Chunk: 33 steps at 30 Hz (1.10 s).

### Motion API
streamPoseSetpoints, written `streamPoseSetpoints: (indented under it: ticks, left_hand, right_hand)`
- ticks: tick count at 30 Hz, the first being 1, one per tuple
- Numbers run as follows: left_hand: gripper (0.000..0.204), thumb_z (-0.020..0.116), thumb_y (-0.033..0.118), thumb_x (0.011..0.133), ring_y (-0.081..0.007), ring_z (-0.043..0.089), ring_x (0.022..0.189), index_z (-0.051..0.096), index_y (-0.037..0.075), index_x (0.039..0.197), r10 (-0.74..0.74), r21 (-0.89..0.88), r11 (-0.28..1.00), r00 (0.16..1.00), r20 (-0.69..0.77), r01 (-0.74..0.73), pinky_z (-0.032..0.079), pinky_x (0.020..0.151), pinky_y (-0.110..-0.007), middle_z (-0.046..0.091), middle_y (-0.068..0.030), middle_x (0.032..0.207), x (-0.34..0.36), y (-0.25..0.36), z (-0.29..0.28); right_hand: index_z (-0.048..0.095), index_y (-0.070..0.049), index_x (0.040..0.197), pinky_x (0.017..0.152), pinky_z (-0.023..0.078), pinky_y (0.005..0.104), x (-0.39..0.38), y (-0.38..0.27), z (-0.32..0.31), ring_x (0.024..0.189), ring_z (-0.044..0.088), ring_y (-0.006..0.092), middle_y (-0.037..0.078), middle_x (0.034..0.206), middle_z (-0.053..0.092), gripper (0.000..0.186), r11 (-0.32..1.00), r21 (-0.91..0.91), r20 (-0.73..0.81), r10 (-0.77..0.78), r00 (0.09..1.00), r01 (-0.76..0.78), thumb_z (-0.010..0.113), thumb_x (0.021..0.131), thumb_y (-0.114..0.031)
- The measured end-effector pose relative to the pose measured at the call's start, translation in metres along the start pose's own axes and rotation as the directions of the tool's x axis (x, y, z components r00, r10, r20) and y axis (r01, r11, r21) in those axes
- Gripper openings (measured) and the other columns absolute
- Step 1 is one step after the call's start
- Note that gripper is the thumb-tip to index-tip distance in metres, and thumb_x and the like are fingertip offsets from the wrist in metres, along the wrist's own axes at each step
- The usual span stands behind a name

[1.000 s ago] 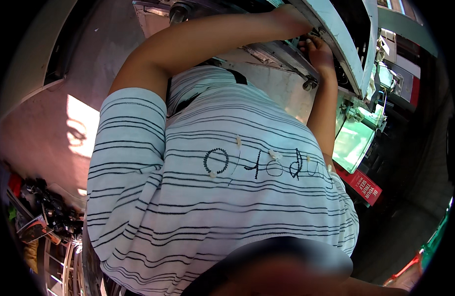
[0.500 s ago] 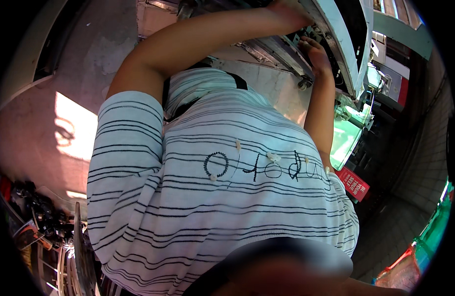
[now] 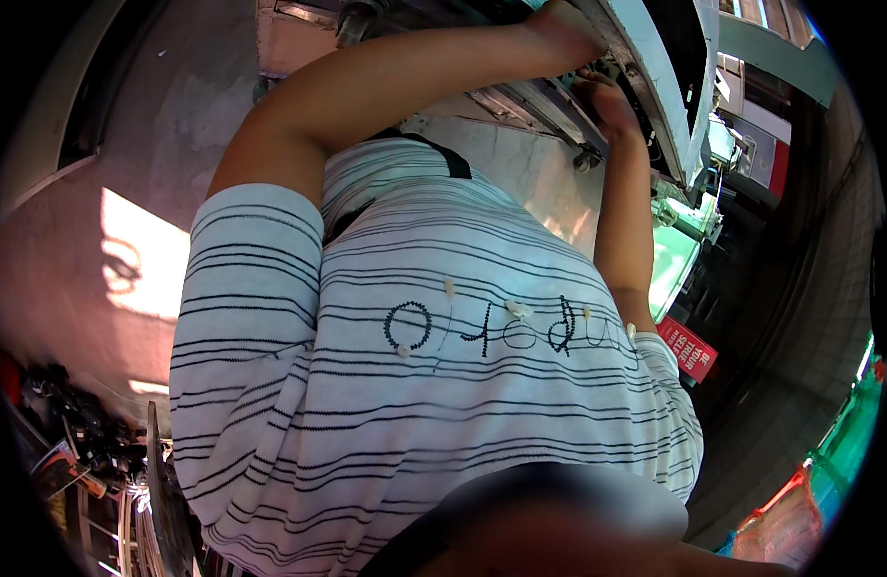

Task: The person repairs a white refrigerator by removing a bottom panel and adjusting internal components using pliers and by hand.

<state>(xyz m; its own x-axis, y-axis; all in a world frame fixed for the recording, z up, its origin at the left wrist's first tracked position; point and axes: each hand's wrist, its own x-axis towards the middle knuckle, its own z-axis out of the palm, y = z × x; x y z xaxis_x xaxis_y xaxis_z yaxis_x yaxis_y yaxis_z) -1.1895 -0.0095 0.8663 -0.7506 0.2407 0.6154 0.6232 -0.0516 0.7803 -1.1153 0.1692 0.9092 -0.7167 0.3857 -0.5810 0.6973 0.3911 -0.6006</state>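
Both my arms reach up to a white-panelled machine (image 3: 655,87) with a dark, cluttered inner side at the top of the view. My left hand (image 3: 566,35) is at the panel's inner edge, bent at the wrist; its fingers are hidden. Just below it, my right hand (image 3: 609,104) is close against the same inner side, its fingers curled in shadow. What they grip is too dark to make out. Metal rails (image 3: 525,106) run beside the hands, with a small round metal knob or wheel (image 3: 586,159) at their lower end.
A pale floor (image 3: 155,163) with a sunlit patch lies to the left. Dark tangled items (image 3: 87,413) and a rack (image 3: 126,519) are at lower left. To the right are a green-lit surface (image 3: 672,264), a red printed card (image 3: 688,348) and green and red netting or sheeting (image 3: 799,510).
My right hand's fingers, more spread before, have curled in and moved nearer my left hand. The left hand has stayed at the panel edge. The view has shifted slightly.
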Motion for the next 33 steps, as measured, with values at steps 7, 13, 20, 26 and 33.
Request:
streamPoseSetpoints:
  ticks: [7, 13, 20, 26, 33]
  left_hand:
    - [0.040, 0.048, 0.028, 0.100, -0.0273, 0.065, 0.108, 0.062, 0.000, 0.125, -0.334, -0.700, 0.572, 0.900, 0.279, 0.429, 0.050, 0.095, -0.043, 0.068, -0.0142, 0.120, 0.001, 0.018, -0.011]
    - [0.038, 0.052, 0.032, 0.097, -0.0330, 0.065, 0.111, 0.068, 0.010, 0.123, -0.137, 0.173, 0.981, 0.949, 0.284, 0.089, 0.049, 0.096, -0.048, 0.069, -0.0177, 0.117, -0.003, 0.002, -0.015]
    - [0.042, 0.051, 0.035, 0.096, -0.0321, 0.057, 0.127, 0.065, 0.016, 0.131, -0.130, 0.352, 0.935, 0.887, 0.444, -0.040, 0.042, 0.109, -0.046, 0.061, -0.0172, 0.135, -0.013, -0.011, -0.021]
    - [0.045, 0.046, 0.034, 0.099, -0.0324, 0.051, 0.133, 0.058, 0.018, 0.140, -0.089, 0.441, 0.889, 0.896, 0.435, -0.126, 0.038, 0.112, -0.050, 0.056, -0.0146, 0.143, -0.014, -0.022, -0.017]
    - [0.044, 0.043, 0.031, 0.102, -0.0380, 0.055, 0.127, 0.056, 0.015, 0.140, -0.328, 0.569, 0.778, 0.600, 0.730, -0.266, 0.043, 0.106, -0.053, 0.058, -0.0179, 0.138, -0.012, -0.016, -0.049]
  right_hand:
    - [0.071, -0.002, 0.112, 0.074, 0.049, 0.0232, -0.012, 0.002, 0.002, 0.079, 0.064, 0.0083, 0.002, 0.092, 0.072, 0.029, 0.993, -0.062, -0.171, -0.113, 0.979, 0.104, 0.068, 0.096, -0.025]
    - [0.076, -0.003, 0.103, 0.069, 0.049, 0.0219, 0.007, 0.014, -0.004, 0.082, 0.067, 0.0078, 0.002, 0.091, 0.075, 0.031, 0.915, -0.377, -0.141, -0.211, 0.967, 0.144, 0.076, 0.091, -0.031]
    - [0.077, -0.007, 0.104, 0.075, 0.052, 0.0267, 0.003, 0.017, 0.008, 0.079, 0.069, 0.0107, 0.004, 0.092, 0.077, 0.031, 0.820, -0.568, -0.347, -0.319, 0.882, 0.073, 0.076, 0.088, -0.033]
    - [0.074, -0.014, 0.107, 0.079, 0.053, 0.0344, -0.054, -0.009, 0.029, 0.086, 0.071, 0.0200, 0.007, 0.095, 0.075, 0.028, 0.752, -0.655, -0.402, -0.436, 0.805, 0.080, 0.067, 0.092, -0.036]
    - [0.064, -0.001, 0.106, 0.079, 0.048, 0.0229, -0.192, -0.003, -0.028, 0.086, 0.062, 0.0077, 0.001, 0.089, 0.066, 0.016, 0.890, -0.133, -0.289, -0.456, 0.841, 0.437, 0.061, 0.101, -0.016]
